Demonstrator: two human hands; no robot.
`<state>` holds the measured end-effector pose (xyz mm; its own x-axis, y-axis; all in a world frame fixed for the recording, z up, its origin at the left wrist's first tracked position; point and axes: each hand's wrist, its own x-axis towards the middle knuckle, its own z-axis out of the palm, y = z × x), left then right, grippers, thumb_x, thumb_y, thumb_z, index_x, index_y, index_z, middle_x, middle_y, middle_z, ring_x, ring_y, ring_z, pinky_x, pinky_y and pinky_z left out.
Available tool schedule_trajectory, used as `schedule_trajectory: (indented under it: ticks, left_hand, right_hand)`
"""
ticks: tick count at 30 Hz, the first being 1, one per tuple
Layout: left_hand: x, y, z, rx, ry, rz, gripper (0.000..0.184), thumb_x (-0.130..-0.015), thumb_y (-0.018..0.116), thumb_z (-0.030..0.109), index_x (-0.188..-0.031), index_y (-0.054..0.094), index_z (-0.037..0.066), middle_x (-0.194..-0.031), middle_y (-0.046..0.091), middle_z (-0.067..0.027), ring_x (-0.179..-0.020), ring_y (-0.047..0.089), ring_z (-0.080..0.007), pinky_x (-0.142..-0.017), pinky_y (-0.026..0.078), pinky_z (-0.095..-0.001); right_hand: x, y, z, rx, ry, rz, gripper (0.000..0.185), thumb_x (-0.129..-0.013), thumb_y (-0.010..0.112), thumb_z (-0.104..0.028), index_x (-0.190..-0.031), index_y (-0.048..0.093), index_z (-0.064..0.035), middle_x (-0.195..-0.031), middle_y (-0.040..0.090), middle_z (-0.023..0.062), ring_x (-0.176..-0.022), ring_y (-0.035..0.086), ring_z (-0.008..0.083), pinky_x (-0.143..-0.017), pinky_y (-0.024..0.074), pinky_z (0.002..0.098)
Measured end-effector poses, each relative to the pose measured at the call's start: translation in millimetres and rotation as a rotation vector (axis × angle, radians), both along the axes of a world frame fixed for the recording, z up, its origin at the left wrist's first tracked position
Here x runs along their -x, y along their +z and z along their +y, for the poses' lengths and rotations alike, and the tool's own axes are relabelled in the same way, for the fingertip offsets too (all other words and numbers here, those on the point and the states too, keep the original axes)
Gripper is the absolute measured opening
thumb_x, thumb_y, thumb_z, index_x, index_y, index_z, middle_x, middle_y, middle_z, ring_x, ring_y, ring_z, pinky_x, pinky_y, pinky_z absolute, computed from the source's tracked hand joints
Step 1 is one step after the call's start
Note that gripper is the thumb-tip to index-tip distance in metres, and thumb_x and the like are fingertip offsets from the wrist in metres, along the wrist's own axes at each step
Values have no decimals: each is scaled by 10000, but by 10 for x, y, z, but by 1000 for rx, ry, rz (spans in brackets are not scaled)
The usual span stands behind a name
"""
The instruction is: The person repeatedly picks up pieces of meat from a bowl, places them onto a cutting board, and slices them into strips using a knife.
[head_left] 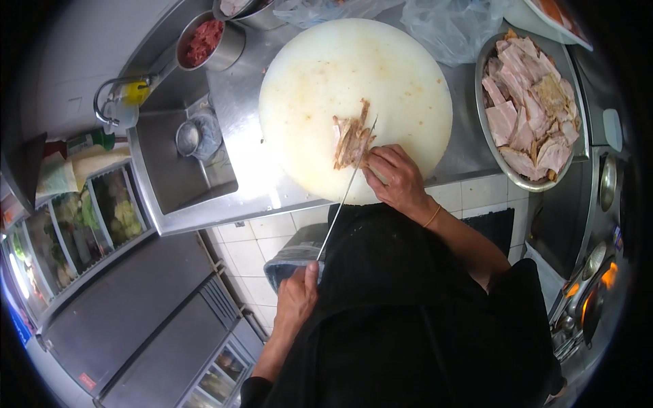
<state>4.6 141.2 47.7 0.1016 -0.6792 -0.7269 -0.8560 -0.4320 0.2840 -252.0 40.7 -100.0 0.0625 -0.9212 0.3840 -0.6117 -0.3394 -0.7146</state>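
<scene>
Steel worktop [235,95] in a kitchen, seen from above, with a sink [158,126] to the left and a tiled floor [255,253] below its near edge. A thick, round, pale cutting board [354,61] lies on the worktop. Near the board's middle, toward the person, sits a small pile of cooked meat [349,141] in narrow, uneven strips. A metal pot [230,51] of red meat [203,43] stands beyond the sink; a clear plastic bag [452,30] lies behind the board, and a large oval tray [481,112] to its right bears broad pale meat slices [534,109].

The left hand [294,299] is closed around the handle end of a long knife [333,228]; the handle itself is hidden. The blade slants across the board's near edge to the pile, its tip pointing away from the body. The right hand [398,178], fingers bent, steadies the pile's right side close to the blade; exact fingertip contact is hard to tell.

For sound cutting, the guiding fingertips are best tucked behind the knuckles, the strips gathered squarely, and the blade drawn in long, even strokes. Loose ends could slip under light pressure, and an outstretched fingertip could meet the edge.
</scene>
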Motion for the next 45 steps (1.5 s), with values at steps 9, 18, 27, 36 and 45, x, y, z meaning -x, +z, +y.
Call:
schedule_trajectory:
  ticks: [9, 18, 27, 36, 45]
  left_hand:
    - [-67, 120, 147, -38, -23, -96, 630, -1083, 413, 513, -838, 632, -24, -776, 640, -341, -832, 620, -570, -740, 477, -602]
    - [48, -348, -8, 35, -111, -77, 646, -1080, 400, 508, -819, 658, -24, -850, 664, -353, -854, 626, -578, -778, 488, -622]
    - [120, -80, -179, 119, 11, -93, 701, -1073, 366, 556, -891, 698, -34, -883, 674, -350, -935, 635, -560, -848, 488, -597]
    - [-547, -367, -190, -262, 491, 273, 791, -1037, 323, 700, -730, 575, 16, -553, 530, -88, -471, 542, -219, -482, 466, -358]
    - [-547, -636, -156, -515, 540, 568, 728, -1002, 365, 748, -731, 491, 84, -531, 407, 15, -408, 393, -98, -392, 328, -251]
  right_hand:
    - [-20, 7, -18, -15, -11, -31, 183, -800, 756, -45, -970, 700, -8, -1016, 696, 113, -954, 649, 290, -867, 552, 381]
    - [-1, 14, -41, -72, -1, -93, 160, -803, 744, -20, -953, 690, -13, -1009, 700, 111, -958, 645, 306, -869, 548, 394]
    - [-40, -66, -195, -53, -168, -81, 347, -812, 692, 7, -1154, 630, 4, -1145, 661, 170, -1062, 598, 364, -954, 508, 428]
    - [-8, -173, -525, -109, 93, -99, 599, -760, 619, 30, -1353, 534, 54, -1444, 542, 214, -1198, 519, 412, -1067, 432, 450]
    - [-621, -7, -484, -135, -305, 142, 591, -910, 714, -264, -1371, 494, 33, -1366, 487, 238, -1212, 441, 417, -1012, 392, 537]
